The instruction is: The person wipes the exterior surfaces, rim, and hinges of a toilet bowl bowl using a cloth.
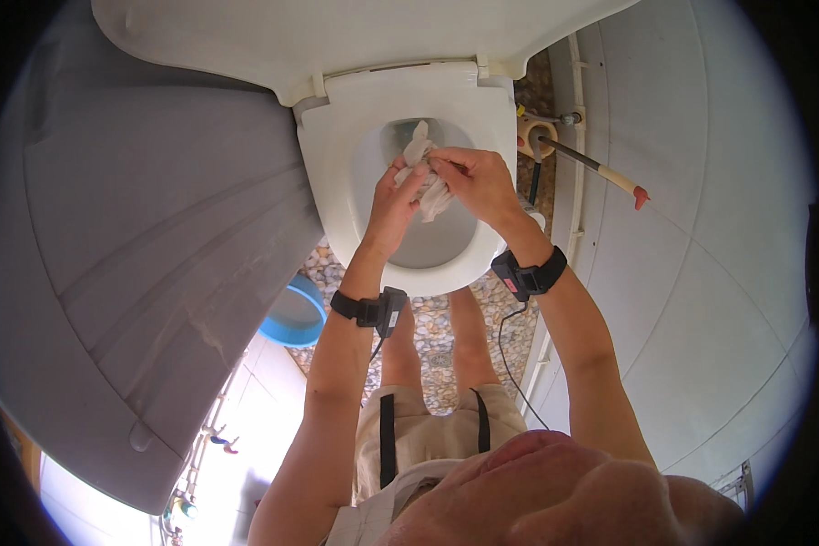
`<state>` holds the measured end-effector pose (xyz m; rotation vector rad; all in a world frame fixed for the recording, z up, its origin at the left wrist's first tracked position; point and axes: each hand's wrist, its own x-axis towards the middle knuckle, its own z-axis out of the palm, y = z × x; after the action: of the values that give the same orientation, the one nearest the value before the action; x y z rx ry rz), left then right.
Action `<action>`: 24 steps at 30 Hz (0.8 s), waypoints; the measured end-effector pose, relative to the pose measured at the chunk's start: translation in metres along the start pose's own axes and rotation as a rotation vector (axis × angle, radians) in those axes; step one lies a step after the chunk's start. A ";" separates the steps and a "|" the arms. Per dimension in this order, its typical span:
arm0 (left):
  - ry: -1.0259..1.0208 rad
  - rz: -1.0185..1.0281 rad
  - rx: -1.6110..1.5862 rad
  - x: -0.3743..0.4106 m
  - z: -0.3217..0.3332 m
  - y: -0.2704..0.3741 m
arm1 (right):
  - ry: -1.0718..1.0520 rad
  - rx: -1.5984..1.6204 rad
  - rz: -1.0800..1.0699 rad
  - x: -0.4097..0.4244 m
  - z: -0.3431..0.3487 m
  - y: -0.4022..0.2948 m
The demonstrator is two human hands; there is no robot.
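A crumpled, whitish piece of thin cloth or tissue (436,196) is held between both hands above the bowl of a white toilet (327,177). My left hand (392,201) grips it from the left, with the thumb on top. From the right, the thumb and fingers of my right hand (481,181) pinch its upper part. One twisted end sticks up towards the back of the bowl. The toilet seat (420,283) lies down around the opening, and the lid (355,34) is raised behind it. Each wrist wears a black strap with a small box.
A brush-like tool with a long handle (604,170) leans right of the toilet, beside pipes (577,170) along the tiled wall. A large grey panel (177,205) rises on the left. A blue basin (297,314) stands on the pebble-patterned floor (437,321). A cable hangs from the right wrist box.
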<state>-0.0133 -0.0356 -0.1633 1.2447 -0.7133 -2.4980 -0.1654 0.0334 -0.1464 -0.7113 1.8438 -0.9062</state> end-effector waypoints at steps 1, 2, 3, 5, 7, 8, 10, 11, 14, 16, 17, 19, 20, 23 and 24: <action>0.016 0.000 0.049 0.001 0.004 0.001 | 0.008 -0.024 0.016 -0.001 -0.003 0.000; 0.032 0.001 0.098 0.003 0.008 0.002 | 0.034 -0.016 0.000 -0.001 -0.007 0.001; 0.042 0.010 0.144 0.006 0.012 0.003 | 0.060 -0.008 -0.018 0.000 -0.010 0.002; 0.063 0.028 0.233 0.016 0.021 0.005 | 0.128 -0.047 -0.057 0.004 -0.019 0.001; 0.060 0.096 0.294 0.029 0.030 0.006 | 0.198 -0.138 -0.105 0.012 -0.031 -0.006; 0.061 0.131 0.323 0.037 0.035 0.007 | 0.268 -0.211 -0.170 0.019 -0.037 -0.012; 0.039 0.171 0.333 0.054 0.051 0.016 | 0.423 -0.510 -0.269 0.033 -0.049 -0.030; 0.033 0.192 0.341 0.061 0.060 0.022 | 0.507 -0.623 -0.351 0.048 -0.056 -0.027; 0.118 0.277 0.301 0.085 0.066 0.030 | 0.496 -0.886 -0.307 0.086 -0.060 -0.034; 0.327 0.294 0.555 0.088 0.055 0.042 | 0.435 -0.968 -0.234 0.106 -0.057 -0.023; 0.426 0.301 0.681 0.089 0.050 0.049 | 0.418 -0.979 -0.223 0.113 -0.054 -0.015; 0.527 0.500 1.043 0.089 0.013 0.064 | 0.381 -0.957 -0.208 0.118 -0.045 -0.011; 0.543 0.456 1.224 0.089 -0.005 0.072 | 0.368 -0.926 -0.195 0.116 -0.042 -0.012; 0.484 0.326 1.572 0.084 -0.022 0.091 | 0.369 -0.877 -0.156 0.115 -0.038 -0.008; 0.474 0.259 1.623 0.083 -0.019 0.094 | 0.376 -0.868 -0.149 0.115 -0.039 -0.008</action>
<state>-0.0472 -0.1569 -0.1789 1.7322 -2.6299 -0.9350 -0.2465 -0.0494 -0.1842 -1.2735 2.5687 -0.2896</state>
